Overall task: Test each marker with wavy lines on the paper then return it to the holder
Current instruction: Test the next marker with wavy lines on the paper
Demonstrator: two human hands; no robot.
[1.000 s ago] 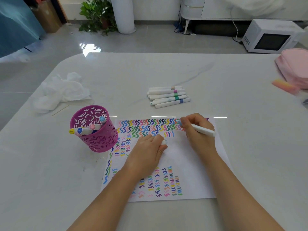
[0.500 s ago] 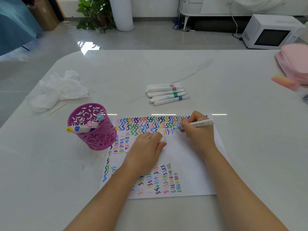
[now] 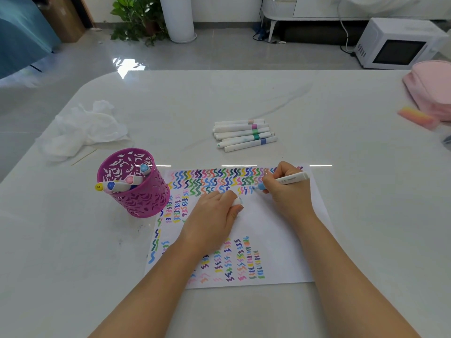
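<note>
The right hand (image 3: 285, 191) grips a white marker (image 3: 290, 180) near its pale blue nib end, fingers and thumb curled round the barrel. The nib touches the paper (image 3: 275, 228) just left of the knuckles, at the end of a short row of blue wavy lines. The barrel slants up and away to the right over the hand. The left hand (image 3: 214, 215) rests on the sheet just beside the right one, nearer the person. Its fingers are closed round a small white cap (image 3: 237, 202) that peeks out at the fingertips.

The paper lies flat on a pale, glossy, marble-look table (image 3: 341, 118) that mirrors ceiling lights in thin bright bars just beyond both hands. Coloured squiggles fill the sheet's far edge and run in blocks under and behind the left wrist. Left of the left hand, touching the sheet's corner, stands the magenta cut-out holder (image 3: 136, 191) with several capped markers (image 3: 114, 186) leaning in it. Beyond the hands lies a tidy bunch of white pens (image 3: 244, 135). Further left sit a crumpled tissue (image 3: 83, 130) and a thin wooden stick (image 3: 84, 157).

Far right of the right hand are a pink pouch (image 3: 429, 91) and a pink-orange block (image 3: 417, 117). Past the table, a shiny grey tiled floor (image 3: 219, 54) carries a white microwave (image 3: 395, 45), a leafy plant (image 3: 136, 18) and a white column (image 3: 177, 18)
</note>
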